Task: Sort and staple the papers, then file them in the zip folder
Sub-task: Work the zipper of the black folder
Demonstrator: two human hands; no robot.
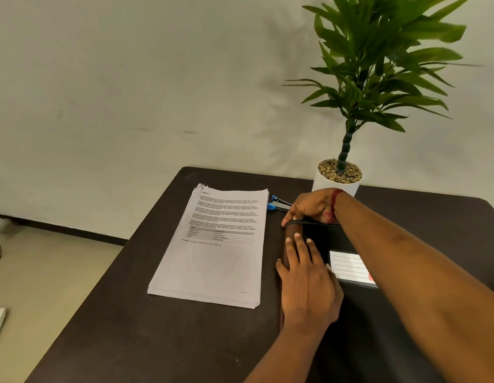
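The black folder [320, 239] lies on the right of the dark surface [157, 341], a white label [349, 265] on its cover. The left hand [306, 286] rests flat on the folder's left edge, fingers straight. The right hand [309, 208], a red thread [335, 203] at the wrist, curls its fingers round the folder's far edge. The papers [218, 244] sit in a stack just left of the folder, apart from it. A blue stapler [277, 204] lies by the stack's far right corner. A plant [378, 64] in a white pot [334, 186] stands at the far edge.
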